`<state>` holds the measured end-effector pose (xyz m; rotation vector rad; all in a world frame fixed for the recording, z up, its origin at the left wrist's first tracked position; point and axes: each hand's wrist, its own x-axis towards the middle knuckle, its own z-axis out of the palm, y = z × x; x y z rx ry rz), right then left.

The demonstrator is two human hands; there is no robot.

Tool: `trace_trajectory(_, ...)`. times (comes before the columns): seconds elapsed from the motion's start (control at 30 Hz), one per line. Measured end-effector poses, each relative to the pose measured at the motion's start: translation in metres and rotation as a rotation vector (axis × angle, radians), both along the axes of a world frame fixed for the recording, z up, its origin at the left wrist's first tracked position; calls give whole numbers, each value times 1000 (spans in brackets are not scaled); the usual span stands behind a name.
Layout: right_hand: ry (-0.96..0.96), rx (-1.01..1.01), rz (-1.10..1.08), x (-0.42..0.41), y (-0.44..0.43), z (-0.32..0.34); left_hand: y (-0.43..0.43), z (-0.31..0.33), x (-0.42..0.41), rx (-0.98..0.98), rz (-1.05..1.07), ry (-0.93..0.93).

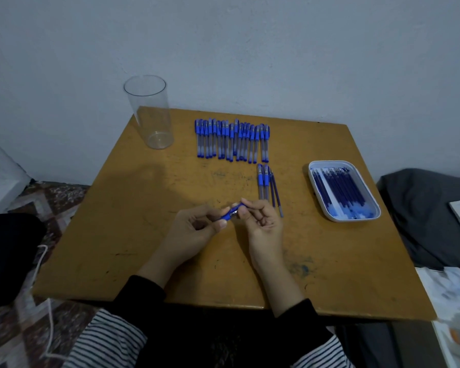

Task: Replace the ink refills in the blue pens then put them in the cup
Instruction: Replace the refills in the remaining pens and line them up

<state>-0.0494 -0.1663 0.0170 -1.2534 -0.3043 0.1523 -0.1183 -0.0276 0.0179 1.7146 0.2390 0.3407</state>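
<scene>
Hands meet above the near middle of the table (pixel 144 235) in the head view. The left hand (pixel 197 227) curls round the near-left end of a blue pen (pixel 233 212). The right hand (pixel 263 221) pinches its far-right end between thumb and fingertips, so the pen's long axis slants from near-left to far-right between them. The barrel is probably being pulled or unscrewed apart, though the joint is too small to read.

Just beyond the right hand lie two more pens (pixel 262 181) and two loose refills (pixel 278 197), pointing away from the person. The tray (pixel 337 219) of refills sits to the right and a little farther off, so the right hand is the nearer one for fetching a fresh refill. The cup (pixel 150 115) stands upright at the far left corner, holding nothing, on the left hand's side. A row of pens (pixel 231 139) lies along the far side.
</scene>
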Motion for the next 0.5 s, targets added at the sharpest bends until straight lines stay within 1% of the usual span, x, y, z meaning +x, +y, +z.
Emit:
trace_trajectory(0.07,24,26,0,1,0,0,2,-1,0,29,-28,-5)
trace_trajectory(0.17,72,96,-18,6,-2,-2,4,-1,-3,161,-105,-27)
trace_trajectory(0.37,152,146,-49,3,0,3,-2,-1,-5,51,-11,-17)
trace_trajectory(0.5,244,195,-74,5,-1,3,-3,-2,-8,46,70,-5)
